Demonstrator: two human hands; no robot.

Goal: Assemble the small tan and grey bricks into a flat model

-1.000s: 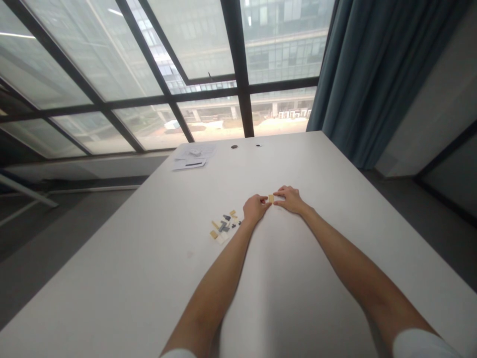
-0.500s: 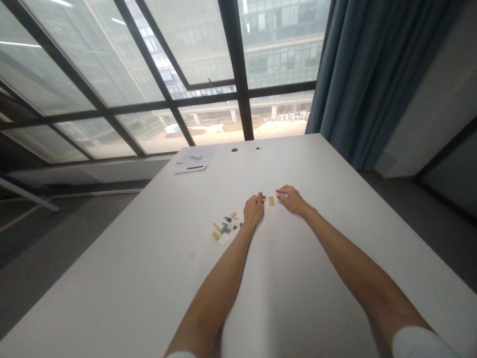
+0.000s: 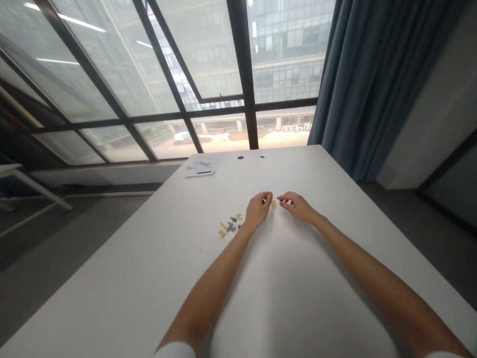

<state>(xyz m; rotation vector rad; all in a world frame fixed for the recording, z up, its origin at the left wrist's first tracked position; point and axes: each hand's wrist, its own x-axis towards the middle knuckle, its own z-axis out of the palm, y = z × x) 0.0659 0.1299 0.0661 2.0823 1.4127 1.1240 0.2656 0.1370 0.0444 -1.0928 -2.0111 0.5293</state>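
A small tan-yellow rectangular piece (image 3: 274,204), like a toy building plate, lies on the white table (image 3: 171,278) between my hands. My left hand (image 3: 258,210) is just left of it, thumb and fingers curled together; whatever they may hold is too small to make out. On the other side, my right hand (image 3: 299,207) has thumb and fingers apart, their tips close to the piece's right edge. Left of my left wrist lies a loose group of small grey pieces (image 3: 230,226), with yellow pieces (image 3: 222,233) among them. My left forearm hides part of this group.
Papers (image 3: 203,166) with a dark strip on top lie at the table's far left. Two small dark round spots, one a cable hole cover (image 3: 240,157), sit near the far edge. Beyond stand large windows and a blue curtain (image 3: 346,89).
The view has tilted up and turned slightly left. My hands have drawn nearer to each other around the yellow piece, and my left fingertips have risen beside it.
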